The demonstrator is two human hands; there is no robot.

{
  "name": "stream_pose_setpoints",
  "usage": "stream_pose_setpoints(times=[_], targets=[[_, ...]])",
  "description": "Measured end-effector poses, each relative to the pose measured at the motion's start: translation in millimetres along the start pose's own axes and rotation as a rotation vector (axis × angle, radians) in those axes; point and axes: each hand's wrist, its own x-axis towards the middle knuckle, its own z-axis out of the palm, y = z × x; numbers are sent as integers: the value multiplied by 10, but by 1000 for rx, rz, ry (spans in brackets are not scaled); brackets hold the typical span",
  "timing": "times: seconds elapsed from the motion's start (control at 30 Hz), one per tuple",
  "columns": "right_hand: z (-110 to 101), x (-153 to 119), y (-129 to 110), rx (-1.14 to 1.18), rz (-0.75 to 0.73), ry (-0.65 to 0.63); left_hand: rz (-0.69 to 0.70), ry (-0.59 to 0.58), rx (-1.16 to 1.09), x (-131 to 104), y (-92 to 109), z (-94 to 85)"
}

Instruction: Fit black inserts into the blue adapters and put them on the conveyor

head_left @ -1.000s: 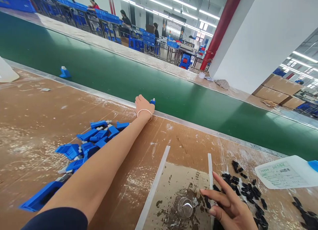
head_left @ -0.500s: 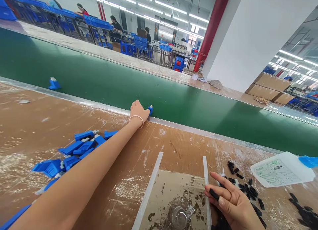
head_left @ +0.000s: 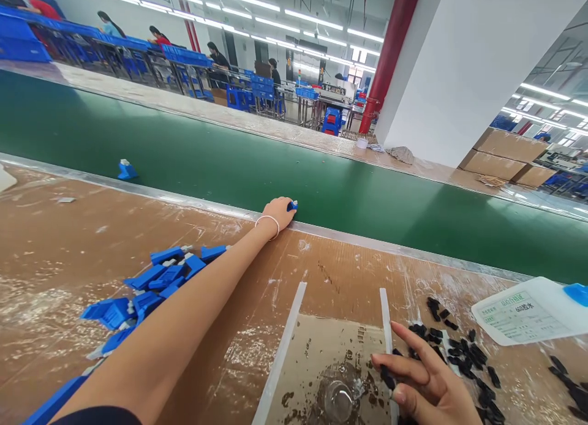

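Your left hand (head_left: 278, 212) is out at full stretch at the near edge of the green belt (head_left: 390, 195). Fingers curl narrow around a blue part (head_left: 293, 206); its pale tip and a bit of blue show past your thumb, the rest hidden by the hand. The part sits over the belt's near side; cannot tell whether it touches the surface. Thin pale band (head_left: 277, 223) on that wrist, dark sleeve (head_left: 98, 416) higher up the arm.

Your right hand (head_left: 425, 376) is low at right, palm partly open, one finger raised. A black piece (head_left: 387, 376) is pinched between your thumb and another finger, over the right edge of the card (head_left: 316, 333).

On the card: a small clear cup (head_left: 339, 401), wet spots all around it. White tape (head_left: 282, 351) runs along the card's left side, a matching strip on the right.

Right of that hand, loose black bits (head_left: 463, 351) lie scattered on the brown bench (head_left: 349, 259). Beyond them, a white bottle (head_left: 523, 312) on its side, blue cap to the right.

Left of your forearm, a blue heap (head_left: 165, 275), partly covered by the arm. Farther left, another blue piece (head_left: 127, 169) stands alone on the belt.
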Motion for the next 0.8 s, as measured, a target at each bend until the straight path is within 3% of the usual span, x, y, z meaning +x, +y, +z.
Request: stream_pose_setpoints(times=[0.13,0.27,0.37,0.5,0.6,0.8], targets=[[186,-71,36,-284,-317,-58,48,26,-107,-259,198,-31],[227,-49,-8,-579,-566,-120,72,7,-279,-882,501,-46],[189,-7,-51,-668,-617,-200,102,-39,-428,-1522,666,-103],[191,8,-82,-694,-602,-213,42,-163,-805,-2190,676,-204],[221,-5,-82,-700,-605,-214,-24,-246,-925,-2362,606,-241],[200,-20,-40,-755,-618,-252,-7,-285,-959,-2325,578,-221]])
